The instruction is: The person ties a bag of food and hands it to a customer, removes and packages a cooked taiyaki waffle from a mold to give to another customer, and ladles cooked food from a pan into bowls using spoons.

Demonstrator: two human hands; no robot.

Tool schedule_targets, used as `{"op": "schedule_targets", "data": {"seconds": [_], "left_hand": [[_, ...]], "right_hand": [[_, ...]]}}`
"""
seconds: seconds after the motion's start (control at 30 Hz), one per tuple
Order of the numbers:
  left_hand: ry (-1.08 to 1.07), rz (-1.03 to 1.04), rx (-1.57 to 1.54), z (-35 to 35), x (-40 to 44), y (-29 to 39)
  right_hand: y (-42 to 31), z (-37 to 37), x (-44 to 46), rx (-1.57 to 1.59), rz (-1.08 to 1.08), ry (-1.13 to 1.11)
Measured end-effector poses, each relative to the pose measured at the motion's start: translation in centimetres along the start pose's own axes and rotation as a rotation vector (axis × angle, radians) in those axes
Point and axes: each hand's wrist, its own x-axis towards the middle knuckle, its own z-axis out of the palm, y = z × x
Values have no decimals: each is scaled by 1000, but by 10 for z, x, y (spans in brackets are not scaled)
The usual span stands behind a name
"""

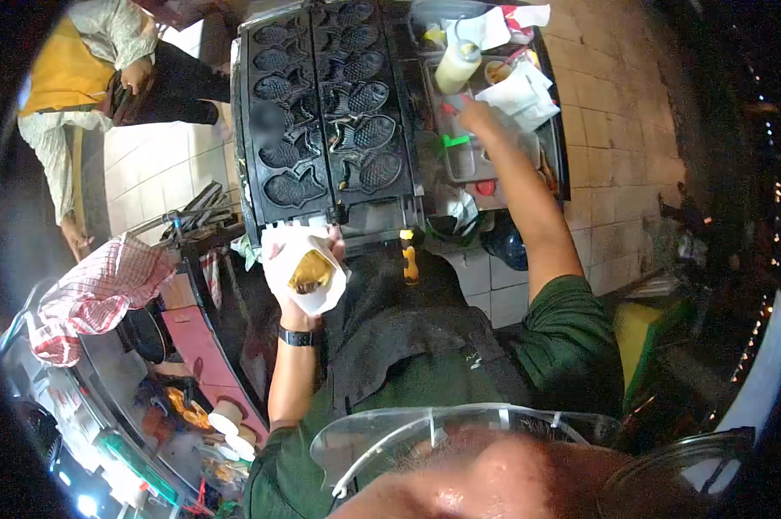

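My left hand (308,307) is wrapped round a white paper wrapper (278,259) with a golden-brown filled pastry (311,272) in its opening. It is just below the near edge of a black fish-shaped mould pan (321,112). My right hand (474,117) reaches to the tray area at the upper right, its fingers at a small red item (452,105) that is too small to make out. A squeeze bottle (457,67) with pale contents stands just beyond this hand. A green-handled tool (456,140) lies close below it.
A cup (497,73) and white papers (520,93) are beside the bottle. At the upper left stands another person (74,65), with an orange garment. A red checked cloth (105,290) and a pink surface (202,346) are at the left. Metal tongs (198,210) lie near the pan.
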Motion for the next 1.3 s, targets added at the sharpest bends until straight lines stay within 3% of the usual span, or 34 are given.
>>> {"op": "schedule_targets", "data": {"seconds": [0.03, 0.07, 0.2, 0.3, 0.33, 0.37, 0.4, 0.47, 0.53, 0.57, 0.63, 0.8, 0.9, 1.23, 1.3], "left_hand": [[33, -13, -12, 14, 0, -8], [67, -9, 10, 15, 2, -14], [203, 12, 224, 34, 28, -49], [142, -166, 97, 41, 68, -79], [140, -198, 58, 60, 80, -90], [-22, -200, 101, 28, 101, -94], [87, -130, 197, 13, 122, -103], [134, -85, 264, 10, 153, -123], [163, -36, 345, 10, 180, -143], [167, -9, 392, 11, 190, -153], [81, -175, 249, 16, 203, -172], [63, -327, 153, 11, 227, -218], [10, -333, 138, -40, 257, -236], [178, -282, 30, -51, 282, -258], [21, -334, -10, -55, 287, -259]], "right_hand": [[-7, 3, 5, 6, -3, 19], [-8, 0, 12, -179, -184, -110], [-10, 20, 32, -133, -166, -36], [4, 27, 40, 99, -202, -69], [6, 12, 24, 187, -223, 32], [9, -8, -6, 402, -389, 330], [12, -35, -49, 608, -551, 632], [21, -103, -159, 951, -757, 559], [40, -130, -230, 745, -1107, 534], [42, -136, -259, 635, -1093, 444], [44, -122, -286, 399, -972, 468], [78, -73, -278, 290, -845, 599], [92, -58, -259, 268, -842, 574], [119, -29, -195, 297, -959, 546], [122, -36, -193, 297, -934, 498]]}}
